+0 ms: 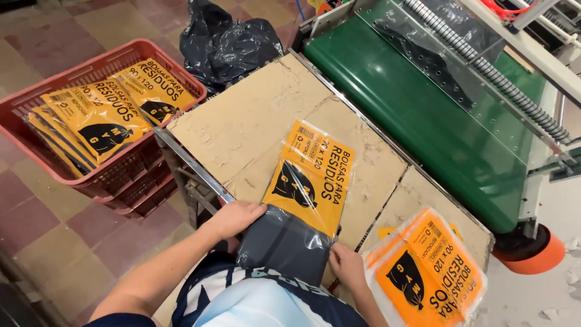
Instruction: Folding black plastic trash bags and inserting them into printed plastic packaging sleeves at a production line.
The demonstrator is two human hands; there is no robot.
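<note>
A clear packet [302, 200] lies on the cardboard-covered table [242, 121]; its far half shows an orange label with a black bag picture, its near half shows folded dark grey bags. My left hand [235, 217] grips the packet's near left corner. My right hand [346, 265] holds its near right corner. A pile of empty clear sleeves with orange labels [426, 272] lies just right of my right hand.
A red plastic crate [91, 181] on the tiled floor at left holds several filled orange packets [103, 115]. A black bag [224, 42] sits behind the table. A green conveyor belt [436, 127] with an orange roller end [535, 257] runs along the table's right.
</note>
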